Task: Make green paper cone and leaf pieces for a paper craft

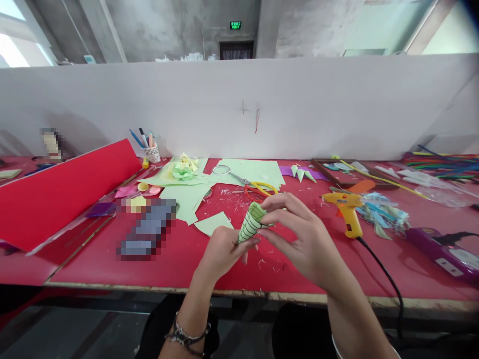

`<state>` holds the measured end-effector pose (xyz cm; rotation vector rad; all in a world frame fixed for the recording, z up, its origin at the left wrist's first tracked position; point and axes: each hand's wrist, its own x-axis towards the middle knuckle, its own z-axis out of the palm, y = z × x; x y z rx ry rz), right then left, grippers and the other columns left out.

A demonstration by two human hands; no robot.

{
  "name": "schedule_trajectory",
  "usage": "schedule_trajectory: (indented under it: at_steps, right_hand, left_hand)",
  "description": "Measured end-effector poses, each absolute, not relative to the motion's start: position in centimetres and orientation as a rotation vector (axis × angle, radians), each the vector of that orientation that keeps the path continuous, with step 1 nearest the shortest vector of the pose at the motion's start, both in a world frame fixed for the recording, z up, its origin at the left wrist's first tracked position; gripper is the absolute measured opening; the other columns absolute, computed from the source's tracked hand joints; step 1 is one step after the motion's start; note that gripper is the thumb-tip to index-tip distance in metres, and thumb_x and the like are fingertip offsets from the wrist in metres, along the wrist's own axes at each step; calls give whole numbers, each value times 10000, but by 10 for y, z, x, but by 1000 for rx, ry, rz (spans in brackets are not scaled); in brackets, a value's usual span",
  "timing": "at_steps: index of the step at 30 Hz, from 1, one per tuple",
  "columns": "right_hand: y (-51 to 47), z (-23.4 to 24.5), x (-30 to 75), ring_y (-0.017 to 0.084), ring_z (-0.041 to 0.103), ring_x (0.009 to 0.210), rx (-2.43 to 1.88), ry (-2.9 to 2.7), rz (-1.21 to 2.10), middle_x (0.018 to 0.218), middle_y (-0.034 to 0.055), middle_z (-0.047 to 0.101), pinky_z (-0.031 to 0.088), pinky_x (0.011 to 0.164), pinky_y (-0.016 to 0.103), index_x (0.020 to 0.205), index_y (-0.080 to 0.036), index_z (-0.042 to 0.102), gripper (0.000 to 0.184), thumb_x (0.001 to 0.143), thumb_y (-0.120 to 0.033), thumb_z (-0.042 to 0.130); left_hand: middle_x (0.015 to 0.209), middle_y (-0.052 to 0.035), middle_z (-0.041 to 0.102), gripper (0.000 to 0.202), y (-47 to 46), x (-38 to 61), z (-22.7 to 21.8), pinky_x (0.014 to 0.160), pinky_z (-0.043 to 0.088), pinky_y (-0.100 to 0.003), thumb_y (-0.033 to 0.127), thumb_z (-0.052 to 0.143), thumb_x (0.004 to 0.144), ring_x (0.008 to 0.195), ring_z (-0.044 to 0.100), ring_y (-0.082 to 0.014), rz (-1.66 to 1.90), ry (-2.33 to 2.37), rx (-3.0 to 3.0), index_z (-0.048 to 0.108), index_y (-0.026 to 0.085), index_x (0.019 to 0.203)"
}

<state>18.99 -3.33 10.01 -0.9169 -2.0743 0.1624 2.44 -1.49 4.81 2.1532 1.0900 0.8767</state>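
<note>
A light-green paper cone (pixel 250 225) with dark grid lines is held over the table's front half, its wide mouth up and tilted right. My left hand (pixel 223 252) grips the narrow lower end, thumb along its side. At the mouth's right edge, my right hand (pixel 299 232) pinches the paper rim between thumb and fingers. Just behind lie scissors (pixel 267 188) with yellow and red handles. A cut piece of pale green paper (pixel 215 223) lies left of the cone, and paper scraps are scattered around.
A yellow glue gun (pixel 349 212) with a black cord stands right, near a purple power strip (pixel 445 254). Small green cones (pixel 300 173) lie on purple paper behind. Green sheets (pixel 258 169), a blurred phone (pixel 149 229), a pen cup (pixel 151 152) and a red board (pixel 71 192) are farther left.
</note>
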Motion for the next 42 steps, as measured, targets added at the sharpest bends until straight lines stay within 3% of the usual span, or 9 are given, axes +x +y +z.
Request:
schedule_trajectory:
  at_steps: [3,6,9,13,16,20,23,28,42]
  right_hand:
    - [-28,97,193,181,535,914,-934,-2042,151,956,63,514,447,774,328,789,-195,525,20,796,-188,508]
    - [-22,94,198,181,535,904,-982,-1953,98,933,60,519,442,776,331,766,-192,513,25,785,-176,517]
    - [-18,93,203,177,537,875,-1006,-1867,55,905,54,525,442,768,333,741,-192,502,45,776,-175,523]
    - [-17,91,204,174,537,871,-1013,-1838,40,906,53,529,440,770,330,732,-192,497,54,771,-179,532]
    - [-17,91,203,172,538,864,-1006,-1835,40,904,52,530,441,770,327,738,-192,499,49,769,-183,535]
    - [-17,90,199,180,534,875,-1015,-1862,89,901,55,524,442,772,331,734,-193,503,47,775,-197,525]
    - [-15,89,196,185,531,889,-1005,-1891,179,919,57,522,443,779,335,745,-196,524,43,784,-208,509]
    - [-8,82,197,179,523,889,-1039,-1852,346,922,53,521,447,764,312,732,-195,532,67,786,-221,503]
    - [3,73,205,179,528,903,-1029,-1753,545,956,65,492,487,701,277,753,-190,546,106,783,-284,508]
  left_hand:
    - [767,-55,685,369,-8,13,48,696,449,-267,486,483,764,747,621,-200,809,1282,2319,669,172,821]
    - [1227,-98,511,495,5,-14,43,980,263,-446,480,418,801,1164,410,-271,927,1856,2388,463,204,1210]
    - [1322,-172,383,583,19,-46,32,985,66,-598,455,384,817,1277,198,-330,812,2490,2144,332,134,1300]
    - [1276,-222,422,603,27,-64,27,977,30,-617,412,396,814,1272,205,-340,524,2580,1914,323,50,1291]
    - [1348,-191,328,597,20,-51,36,991,12,-593,384,412,812,1289,158,-317,860,2445,2087,270,92,1313]
    - [1251,-106,448,407,-1,-16,53,991,268,-375,384,301,868,1190,359,-208,1131,1534,2156,393,183,1210]
    - [868,-55,606,395,-13,7,56,780,419,-268,373,158,901,834,559,-150,1010,1027,1958,491,172,971]
    - [586,31,452,273,-17,24,49,496,328,-208,421,337,857,520,436,-110,892,1172,1953,428,178,771]
    - [570,2,480,346,-11,30,48,525,292,-227,397,232,887,538,456,-135,737,1328,2212,421,179,697]
